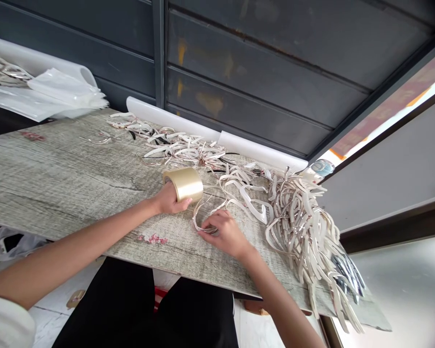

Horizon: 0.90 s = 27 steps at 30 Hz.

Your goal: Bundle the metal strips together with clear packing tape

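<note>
My left hand [172, 199] grips a wide roll of clear yellowish packing tape [188, 184], with fingers inside its core and the thumb along the lower edge. To the right, my right hand [223, 231] is closed on a thin curved band [195, 216], pale and shiny like the others around it. The band's loop bends up toward the tape roll. Just beyond both hands lie loose pale curved bands [248, 200] with a metallic shine. My right fingertips partly cover what they pinch.
A large heap of similar bands [300, 222] hangs over the table's right end. More bands [181, 150] lie along the back, before white rolled sheets [261, 150]. Clear plastic bags [65, 92] sit at the far left. A dark panelled wall [246, 63] borders the wood-patterned table [65, 169].
</note>
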Each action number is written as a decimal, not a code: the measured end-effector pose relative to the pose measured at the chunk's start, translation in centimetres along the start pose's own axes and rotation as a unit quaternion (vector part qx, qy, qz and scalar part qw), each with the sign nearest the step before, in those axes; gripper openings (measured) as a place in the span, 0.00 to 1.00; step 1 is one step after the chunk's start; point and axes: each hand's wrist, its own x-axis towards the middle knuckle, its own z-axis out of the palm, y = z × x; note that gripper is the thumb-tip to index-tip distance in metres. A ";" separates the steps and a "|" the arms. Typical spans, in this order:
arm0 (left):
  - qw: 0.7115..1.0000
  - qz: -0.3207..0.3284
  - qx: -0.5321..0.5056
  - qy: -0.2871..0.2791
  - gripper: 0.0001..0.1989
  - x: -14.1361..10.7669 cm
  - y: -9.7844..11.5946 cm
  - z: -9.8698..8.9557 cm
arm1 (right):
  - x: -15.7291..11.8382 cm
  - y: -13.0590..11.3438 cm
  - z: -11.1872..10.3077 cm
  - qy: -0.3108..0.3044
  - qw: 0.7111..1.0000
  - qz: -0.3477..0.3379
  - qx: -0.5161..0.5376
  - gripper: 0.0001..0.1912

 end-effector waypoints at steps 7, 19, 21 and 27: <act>1.000 0.008 0.001 0.004 0.21 0.1 0.0 0.0 | 0.1 -0.4 -0.6 -0.009 0.998 0.039 0.049 0.05; 1.000 -0.005 -0.020 -0.004 0.21 -0.1 -0.3 0.1 | 0.1 0.1 -0.7 -0.001 0.997 0.060 0.053 0.06; 1.000 -0.005 -0.021 -0.004 0.21 -0.1 -0.4 0.1 | 0.1 0.0 -0.9 0.010 0.997 0.065 0.049 0.03; 1.000 -0.001 -0.017 0.002 0.22 -0.2 -0.5 0.2 | 0.1 0.0 -1.2 0.036 0.996 0.071 0.049 0.04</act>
